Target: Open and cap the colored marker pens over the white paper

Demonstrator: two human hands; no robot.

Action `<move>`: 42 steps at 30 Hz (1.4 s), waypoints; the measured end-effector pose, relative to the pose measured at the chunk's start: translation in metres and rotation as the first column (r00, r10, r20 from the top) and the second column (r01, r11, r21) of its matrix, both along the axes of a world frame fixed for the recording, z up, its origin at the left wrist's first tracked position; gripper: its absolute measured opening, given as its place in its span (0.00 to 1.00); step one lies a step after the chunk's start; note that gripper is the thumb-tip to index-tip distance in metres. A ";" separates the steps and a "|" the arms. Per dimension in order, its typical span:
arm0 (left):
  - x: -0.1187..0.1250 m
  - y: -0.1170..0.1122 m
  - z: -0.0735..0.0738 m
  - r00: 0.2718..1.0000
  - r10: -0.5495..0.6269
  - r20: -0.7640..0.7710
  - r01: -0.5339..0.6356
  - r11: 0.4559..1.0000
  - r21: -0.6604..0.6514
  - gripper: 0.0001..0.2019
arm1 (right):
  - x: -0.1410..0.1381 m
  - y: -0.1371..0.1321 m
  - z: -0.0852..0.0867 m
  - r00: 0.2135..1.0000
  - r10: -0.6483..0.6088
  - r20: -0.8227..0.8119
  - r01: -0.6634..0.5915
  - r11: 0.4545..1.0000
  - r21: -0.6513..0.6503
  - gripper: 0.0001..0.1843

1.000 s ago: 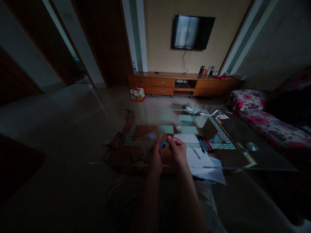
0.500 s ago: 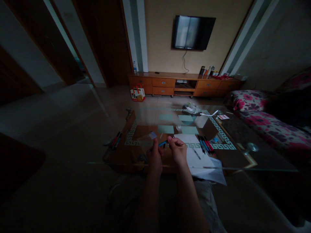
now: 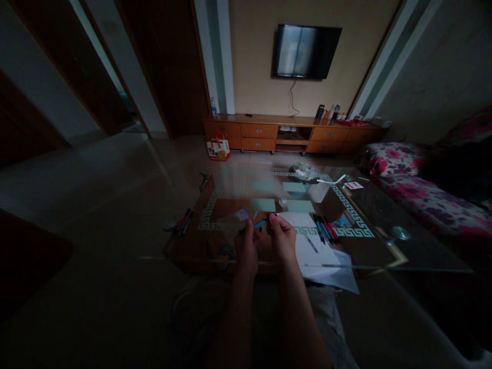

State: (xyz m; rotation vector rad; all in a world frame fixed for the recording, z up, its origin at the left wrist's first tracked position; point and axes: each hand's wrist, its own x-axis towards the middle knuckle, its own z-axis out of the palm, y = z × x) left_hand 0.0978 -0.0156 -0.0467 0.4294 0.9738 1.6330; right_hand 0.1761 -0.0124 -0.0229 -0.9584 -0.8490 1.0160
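A blue pen (image 3: 260,224) is held between my hands above the near edge of the glass table (image 3: 230,245). My left hand (image 3: 248,246) is closed round its lower left part, the thumb lying along it. At the pen's other end, the fingers of my right hand (image 3: 282,236) are pinched together near the tip; exactly what they grip is hard to make out. White paper sheets (image 3: 323,255) lie to the right, with a thin pen (image 3: 312,243) on them. Beside that is a row of black, blue and red pens (image 3: 326,229).
More pens (image 3: 183,224) lie at the table's left side. A clear plastic bag (image 3: 303,171) and a red-and-white card (image 3: 354,185) are toward the back. Beyond stand a paper bag (image 3: 218,148) and a wooden TV cabinet (image 3: 259,131). A flowered sofa (image 3: 423,200) is on the right.
My right hand has shifted slightly to the right along the pen's end, and more of the blue barrel shows between my hands. Both hands still hold close together; the table items are unmoved.
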 end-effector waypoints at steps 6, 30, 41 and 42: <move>0.003 -0.008 0.017 0.996 -0.059 -0.061 0.069 0.982 0.175 0.17 | 0.002 0.002 -0.002 0.989 -0.047 -0.138 0.044 0.999 -0.023 0.18; 0.002 -0.005 0.006 0.999 -0.047 -0.016 0.050 0.977 0.209 0.19 | 0.002 0.003 -0.006 0.989 -0.010 -0.145 0.008 1.000 -0.015 0.18; 0.000 0.000 0.000 0.999 0.037 -0.013 -0.035 0.993 0.108 0.18 | 0.003 0.004 -0.007 0.981 0.033 -0.189 -0.038 0.999 -0.024 0.13; 0.000 0.000 0.000 0.999 0.040 -0.017 -0.038 0.994 0.104 0.18 | 0.002 0.003 -0.006 0.979 0.039 -0.202 -0.045 0.999 -0.027 0.12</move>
